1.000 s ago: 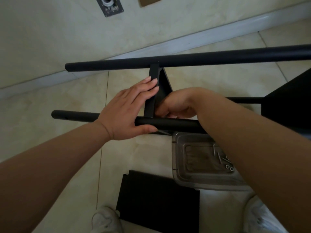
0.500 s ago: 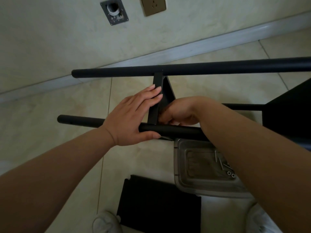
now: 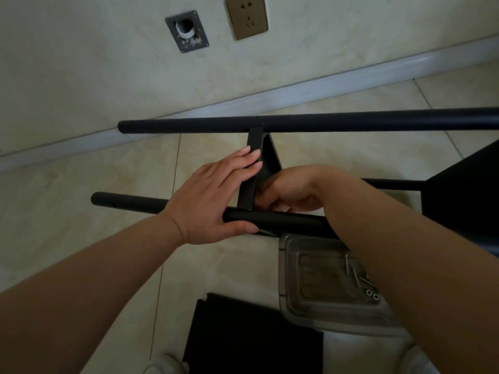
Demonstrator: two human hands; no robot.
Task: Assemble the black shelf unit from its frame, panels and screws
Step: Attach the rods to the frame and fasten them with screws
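Left hand (image 3: 213, 195), fingers straight, presses the crossbar (image 3: 249, 182) between the frame's near tube (image 3: 283, 221) and far tube; right hand (image 3: 290, 193) curls at the joint, its hold unclear. Released pressure could misalign it.

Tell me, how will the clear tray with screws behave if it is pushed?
The tray probably slides easily on the smooth tile floor. It looks thin and light. The loose screws inside would likely roll and rattle.

three black tubes (image 3: 324, 122), perhaps two panels (image 3: 251, 338)
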